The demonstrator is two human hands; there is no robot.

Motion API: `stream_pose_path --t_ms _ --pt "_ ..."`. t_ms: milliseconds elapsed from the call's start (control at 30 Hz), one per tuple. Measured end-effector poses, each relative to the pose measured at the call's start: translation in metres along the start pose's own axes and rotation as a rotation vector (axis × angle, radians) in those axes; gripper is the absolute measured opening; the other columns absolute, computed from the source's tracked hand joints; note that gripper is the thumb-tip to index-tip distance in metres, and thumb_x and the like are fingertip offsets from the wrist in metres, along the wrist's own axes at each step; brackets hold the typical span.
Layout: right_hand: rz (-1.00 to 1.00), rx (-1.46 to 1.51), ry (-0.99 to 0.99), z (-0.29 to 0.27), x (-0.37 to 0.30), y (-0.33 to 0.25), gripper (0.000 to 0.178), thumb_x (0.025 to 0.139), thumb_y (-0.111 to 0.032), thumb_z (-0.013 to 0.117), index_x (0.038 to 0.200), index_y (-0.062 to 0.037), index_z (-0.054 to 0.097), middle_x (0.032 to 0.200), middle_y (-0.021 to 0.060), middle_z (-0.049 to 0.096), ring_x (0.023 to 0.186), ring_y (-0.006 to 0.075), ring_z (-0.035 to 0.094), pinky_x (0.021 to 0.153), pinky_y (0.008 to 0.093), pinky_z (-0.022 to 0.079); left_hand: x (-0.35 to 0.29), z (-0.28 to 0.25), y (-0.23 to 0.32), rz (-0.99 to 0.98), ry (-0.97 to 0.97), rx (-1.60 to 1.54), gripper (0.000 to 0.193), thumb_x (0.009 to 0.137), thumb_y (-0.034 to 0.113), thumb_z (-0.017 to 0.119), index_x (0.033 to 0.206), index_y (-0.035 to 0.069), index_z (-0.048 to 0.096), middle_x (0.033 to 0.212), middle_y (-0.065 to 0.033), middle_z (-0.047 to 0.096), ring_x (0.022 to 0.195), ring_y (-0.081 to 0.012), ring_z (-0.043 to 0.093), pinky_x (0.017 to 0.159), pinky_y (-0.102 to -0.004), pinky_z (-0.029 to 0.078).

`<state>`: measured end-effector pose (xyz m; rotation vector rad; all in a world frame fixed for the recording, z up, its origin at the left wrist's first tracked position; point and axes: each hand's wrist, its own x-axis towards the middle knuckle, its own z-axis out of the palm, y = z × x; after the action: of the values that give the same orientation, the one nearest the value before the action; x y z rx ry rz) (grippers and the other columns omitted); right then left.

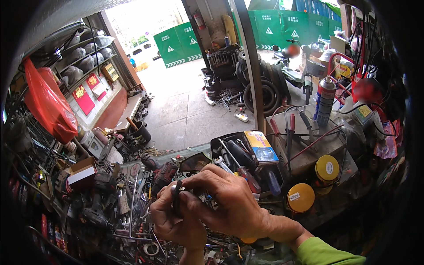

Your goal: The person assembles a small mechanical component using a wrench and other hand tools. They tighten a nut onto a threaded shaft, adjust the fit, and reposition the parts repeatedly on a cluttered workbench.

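My left hand (174,221) and my right hand (229,198) meet over a cluttered workbench. Both pinch a small dark part (177,196), a thin black ring-like piece held upright between the fingers. The right hand covers most of it from above, with its thumb and forefinger pressing at the part's top. The left hand grips it from below. What lies under the hands is hidden. Just behind the right hand, a black tray (229,145) holds several screwdrivers (247,174) with red and blue handles.
Loose tools and metal bits (128,207) crowd the bench at left. Two yellow-lidded tins (300,198) and a spray can (324,99) stand at right. A red plastic bag (48,104) hangs at left. Tyres (265,88) and a scooter (291,66) stand outside.
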<state>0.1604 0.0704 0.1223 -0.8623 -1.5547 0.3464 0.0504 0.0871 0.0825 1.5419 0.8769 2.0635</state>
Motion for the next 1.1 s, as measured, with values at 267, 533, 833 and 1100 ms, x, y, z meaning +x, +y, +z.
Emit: stream_pose_path --t_ms 267,533,833,1100 --pt "0.029 -0.116 -0.024 -0.0003 0.0013 0.0011 0.016 0.086 -0.009 0.067 0.097 0.0006 0.062 0.082 0.0144 0.061 0.071 0.0302 0.063 0.060 0.0376 0.049 -0.0008 0.0028 0.0049 0.003 -0.045 0.049 0.022 0.087 0.005 0.070 0.100 -0.004 0.055 0.099 -0.0154 0.063 0.087 -0.0163 0.060 0.077 -0.0266 0.050" --pt "0.022 -0.029 -0.010 -0.0027 0.0021 0.0003 0.017 0.087 -0.010 0.065 0.099 0.0006 0.061 0.082 0.0143 0.061 0.071 0.0322 0.063 0.060 0.0378 0.050 -0.0004 0.0008 0.0010 0.004 -0.024 0.017 0.024 0.086 0.005 0.070 0.102 -0.005 0.055 0.097 -0.0141 0.062 0.088 -0.0154 0.059 0.077 -0.0261 0.050" --pt "0.012 -0.116 -0.053 -0.0027 0.0014 0.0056 0.020 0.085 -0.010 0.066 0.102 0.0014 0.062 0.084 0.0148 0.062 0.073 0.0323 0.064 0.061 0.0375 0.050 0.0019 0.0044 0.0027 0.007 -0.012 0.049 0.017 0.086 0.003 0.068 0.097 -0.003 0.057 0.092 -0.0081 0.062 0.084 -0.0117 0.057 0.075 -0.0240 0.048" --pt "-0.035 -0.032 -0.020 -0.0019 0.0023 0.0036 0.017 0.086 -0.007 0.065 0.100 0.0018 0.062 0.084 0.0157 0.063 0.072 0.0326 0.063 0.061 0.0374 0.050 0.0031 0.0051 0.0061 -0.027 0.026 -0.009 0.015 0.086 0.002 0.068 0.096 -0.003 0.058 0.089 -0.0059 0.062 0.080 -0.0094 0.056 0.074 -0.0235 0.047"
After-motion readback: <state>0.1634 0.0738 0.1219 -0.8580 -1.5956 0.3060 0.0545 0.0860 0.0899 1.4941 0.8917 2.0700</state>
